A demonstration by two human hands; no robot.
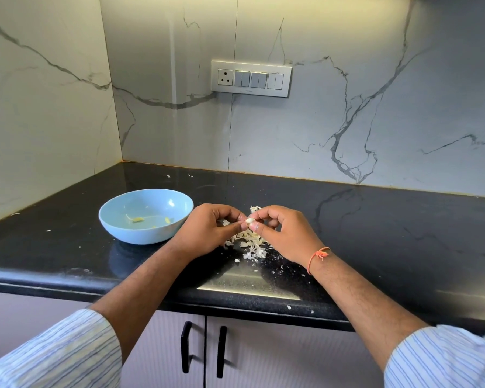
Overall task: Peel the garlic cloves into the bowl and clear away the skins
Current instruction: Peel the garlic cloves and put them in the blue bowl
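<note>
Right of the blue bowl (145, 217): garlic clove (249, 220), pinched between left hand (207, 233) and right hand (283, 233) fingertips; slick, may slip into skin pile (251, 243) below.

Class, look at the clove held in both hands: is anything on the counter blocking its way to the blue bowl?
Nothing visible does. The garlic clove is pinched between the left hand and right hand, above the skins. The bowl sits just left, its top open.

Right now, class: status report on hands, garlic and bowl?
Left hand and right hand both pinch one garlic clove. Bowl left of them. Skins piled underneath.
</note>
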